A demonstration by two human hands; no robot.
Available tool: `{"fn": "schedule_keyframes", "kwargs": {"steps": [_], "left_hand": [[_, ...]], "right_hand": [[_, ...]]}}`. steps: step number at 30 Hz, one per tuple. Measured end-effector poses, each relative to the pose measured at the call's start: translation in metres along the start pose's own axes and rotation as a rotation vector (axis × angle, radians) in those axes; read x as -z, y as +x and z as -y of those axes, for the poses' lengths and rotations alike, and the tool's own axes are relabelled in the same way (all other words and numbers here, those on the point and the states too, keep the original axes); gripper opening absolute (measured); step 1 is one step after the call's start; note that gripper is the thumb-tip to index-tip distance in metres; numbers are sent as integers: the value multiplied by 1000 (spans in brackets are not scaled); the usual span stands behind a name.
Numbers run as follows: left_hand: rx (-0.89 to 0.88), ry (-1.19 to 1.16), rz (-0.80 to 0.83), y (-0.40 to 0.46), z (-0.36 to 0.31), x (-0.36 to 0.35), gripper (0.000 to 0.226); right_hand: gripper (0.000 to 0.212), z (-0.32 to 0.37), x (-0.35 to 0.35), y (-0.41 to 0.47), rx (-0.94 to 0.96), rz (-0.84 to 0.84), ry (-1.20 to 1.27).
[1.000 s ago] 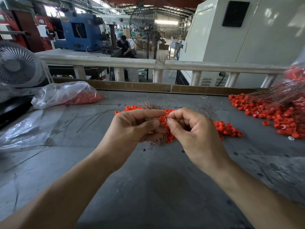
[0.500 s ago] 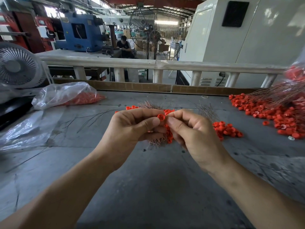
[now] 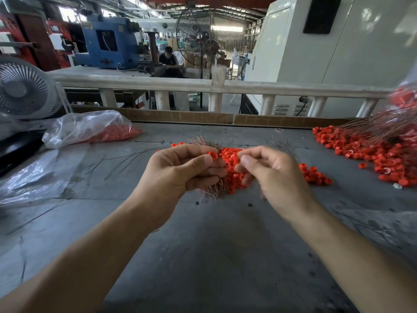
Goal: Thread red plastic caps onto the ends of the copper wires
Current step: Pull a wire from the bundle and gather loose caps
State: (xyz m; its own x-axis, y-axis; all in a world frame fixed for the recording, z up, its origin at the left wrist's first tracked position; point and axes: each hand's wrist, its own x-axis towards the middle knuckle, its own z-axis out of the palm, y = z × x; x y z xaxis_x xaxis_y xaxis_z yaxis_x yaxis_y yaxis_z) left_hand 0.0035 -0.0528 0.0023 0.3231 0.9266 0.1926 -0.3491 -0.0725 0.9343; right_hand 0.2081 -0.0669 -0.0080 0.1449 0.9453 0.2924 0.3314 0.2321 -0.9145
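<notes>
Cap (image 3: 212,155) sits pinched between thumb and forefinger of my left hand (image 3: 180,172), whose lower fingers curl round a bundle of copper wires (image 3: 213,189) that fans out below the fist toward 6 o'clock. My right hand (image 3: 274,175) hangs just beside it at 3 o'clock, fingers bent, thumb near forefinger; whether it pinches a wire end I cannot tell. Loose caps (image 3: 234,168) lie heaped on the table (image 3: 214,245) behind both hands, at 12 o'clock. Judgement: cap wants its open bore turned toward the right hand. Feed one strand only, straight along the bore axis; a slanted entry would likely kink the thin copper. Keep the bundle gripped firmly so neighbouring strands stay clear.
</notes>
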Motion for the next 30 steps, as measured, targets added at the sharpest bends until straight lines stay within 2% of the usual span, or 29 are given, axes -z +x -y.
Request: {"fn": "schedule_keyframes", "kwargs": {"steps": [2,6,11,21,23,27,30], "left_hand": [[9,1,-7,1,-1,1,25],[18,6,-1,1,0,1,23],[25,17,2,2,2,3,23],[37,35,13,2,4,5,24],[38,34,0,2,5,5,25],[37,55,-20,2,8,2,26],[47,61,-19,2,11,-1,27]], "right_hand": [[11,-10,13,8,34,-112,-261],[15,-24,24,13,-31,-64,-575],[19,-26,17,12,-37,-33,-655],[6,-27,8,12,63,24,-803],[8,-28,10,14,84,9,-693],[11,-18,10,12,80,18,-144],[10,-8,3,6,102,72,99]]}}
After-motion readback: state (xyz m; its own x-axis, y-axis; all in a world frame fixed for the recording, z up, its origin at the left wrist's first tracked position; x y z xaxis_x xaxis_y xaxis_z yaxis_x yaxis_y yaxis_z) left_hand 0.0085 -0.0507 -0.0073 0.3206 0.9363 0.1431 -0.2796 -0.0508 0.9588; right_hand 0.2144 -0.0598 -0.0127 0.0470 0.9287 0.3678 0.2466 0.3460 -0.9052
